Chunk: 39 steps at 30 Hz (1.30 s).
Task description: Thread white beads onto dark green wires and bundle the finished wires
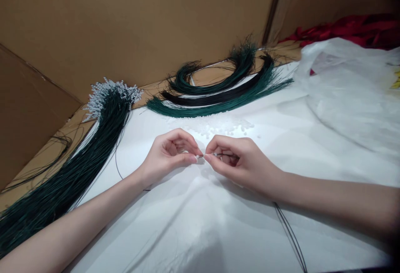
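Thumb and fingertips of my left hand (168, 153) pinch a tiny white bead (199, 156) at the end of a thin dark wire. Close beside it, my right hand (250, 160) is closed in a pinch on the dark wires (225, 155), which run back into its palm. More dark wire strands (290, 231) come out below the right wrist and trail to the front edge. Just beyond the fingers, small white beads (215, 126) lie scattered on the white sheet (187, 227).
A thick bundle of dark green wires (103, 152) with white beaded tips (104, 94) lies at left. Curved green and black wire bundles (218, 96) rest at the back by the cardboard wall (140, 23). Translucent plastic (346, 94) and red fabric (353, 31) are at right.
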{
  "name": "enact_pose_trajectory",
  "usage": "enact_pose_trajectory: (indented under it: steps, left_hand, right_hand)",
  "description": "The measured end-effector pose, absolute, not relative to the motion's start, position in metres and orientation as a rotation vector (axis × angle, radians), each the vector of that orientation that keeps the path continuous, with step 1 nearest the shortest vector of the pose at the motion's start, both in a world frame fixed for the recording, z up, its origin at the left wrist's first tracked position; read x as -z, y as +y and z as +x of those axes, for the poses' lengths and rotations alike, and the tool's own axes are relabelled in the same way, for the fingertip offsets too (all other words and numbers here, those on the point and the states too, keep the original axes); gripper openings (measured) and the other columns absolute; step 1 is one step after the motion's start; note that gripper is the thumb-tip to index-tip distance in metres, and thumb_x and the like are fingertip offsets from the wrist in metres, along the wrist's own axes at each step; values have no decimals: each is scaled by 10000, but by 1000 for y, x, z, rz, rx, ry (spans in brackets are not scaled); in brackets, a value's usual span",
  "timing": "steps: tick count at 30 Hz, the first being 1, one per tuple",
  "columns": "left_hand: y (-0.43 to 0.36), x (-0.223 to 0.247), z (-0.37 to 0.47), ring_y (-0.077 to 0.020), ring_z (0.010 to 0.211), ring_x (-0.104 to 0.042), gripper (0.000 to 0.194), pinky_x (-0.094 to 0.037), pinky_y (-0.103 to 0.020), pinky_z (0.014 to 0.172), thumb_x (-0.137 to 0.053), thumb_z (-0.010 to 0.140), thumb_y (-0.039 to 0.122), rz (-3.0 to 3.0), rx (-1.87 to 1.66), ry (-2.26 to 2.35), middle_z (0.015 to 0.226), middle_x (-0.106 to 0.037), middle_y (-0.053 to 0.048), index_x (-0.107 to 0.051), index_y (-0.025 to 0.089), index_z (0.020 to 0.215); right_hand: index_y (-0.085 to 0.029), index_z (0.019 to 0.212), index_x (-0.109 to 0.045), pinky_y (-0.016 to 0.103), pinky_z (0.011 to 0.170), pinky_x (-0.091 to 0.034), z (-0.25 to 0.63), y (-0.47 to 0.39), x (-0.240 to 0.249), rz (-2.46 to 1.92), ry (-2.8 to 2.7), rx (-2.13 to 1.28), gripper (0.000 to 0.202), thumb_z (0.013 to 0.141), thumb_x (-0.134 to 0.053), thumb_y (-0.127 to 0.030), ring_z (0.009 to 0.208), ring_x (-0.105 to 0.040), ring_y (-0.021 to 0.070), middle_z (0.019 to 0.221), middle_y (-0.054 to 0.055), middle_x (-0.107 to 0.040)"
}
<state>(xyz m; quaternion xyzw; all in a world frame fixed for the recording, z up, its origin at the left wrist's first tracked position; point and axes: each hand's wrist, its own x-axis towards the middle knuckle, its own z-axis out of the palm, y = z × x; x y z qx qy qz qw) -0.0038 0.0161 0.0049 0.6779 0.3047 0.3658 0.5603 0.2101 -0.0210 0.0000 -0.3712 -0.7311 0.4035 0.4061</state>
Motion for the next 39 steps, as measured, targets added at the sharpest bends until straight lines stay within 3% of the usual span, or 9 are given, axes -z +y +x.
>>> enact_pose_trajectory:
  steps: [9, 39]
  left_hand:
    - [16, -4, -5, -146, 779, -702, 205, -574, -247, 733, -805, 744, 123, 1659, -876, 743, 837, -736, -43, -657, 155, 882]
    - [16, -4, -3, -101, 805, -693, 224, -555, -195, 773, -778, 766, 69, 1638, -859, 712, 857, -740, -12, -657, 167, 928]
  right_hand:
    - [-148, 782, -593, 199, 483, -280, 210, -22, -1, -927, -1880, -1003, 82, 860, -574, -129, 487, -327, 45, 568, -79, -401]
    - [-134, 767, -617, 174, 479, -284, 210, -22, -1, -897, -1888, -973, 100, 854, -584, -100, 482, -308, 32, 560, -81, -392]
